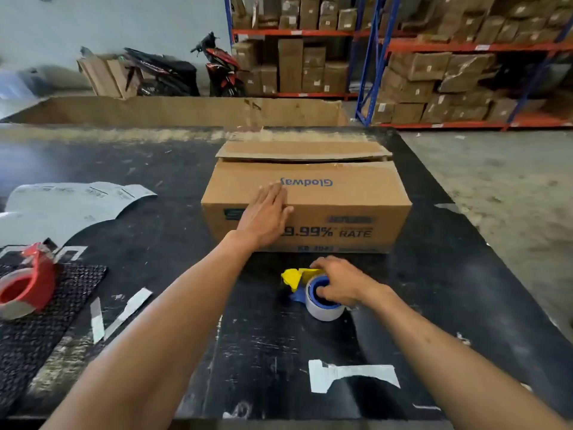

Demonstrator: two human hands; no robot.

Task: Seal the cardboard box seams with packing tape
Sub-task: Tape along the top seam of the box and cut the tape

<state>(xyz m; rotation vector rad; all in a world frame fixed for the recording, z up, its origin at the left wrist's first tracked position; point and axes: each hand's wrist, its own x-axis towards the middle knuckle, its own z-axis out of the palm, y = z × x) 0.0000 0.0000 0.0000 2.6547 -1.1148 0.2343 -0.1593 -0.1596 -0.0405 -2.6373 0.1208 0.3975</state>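
Observation:
A brown cardboard box [338, 197] with blue print lies on the black table, its top flaps closed with the far flap slightly raised. My left hand [266, 217] rests flat on the box's near top edge, fingers together and holding nothing. In front of the box lies a blue and yellow tape dispenser [313, 290] with a roll of tape. My right hand [339, 282] is closed over the roll, fingers hooked into its core.
A red tape dispenser [26, 287] sits on a dark mat [46, 318] at the left. White paper sheets [77, 200] lie further back on the left. Tape scraps [350, 373] stick to the table. Shelves of boxes [434, 72] and a motorbike [220, 66] stand behind.

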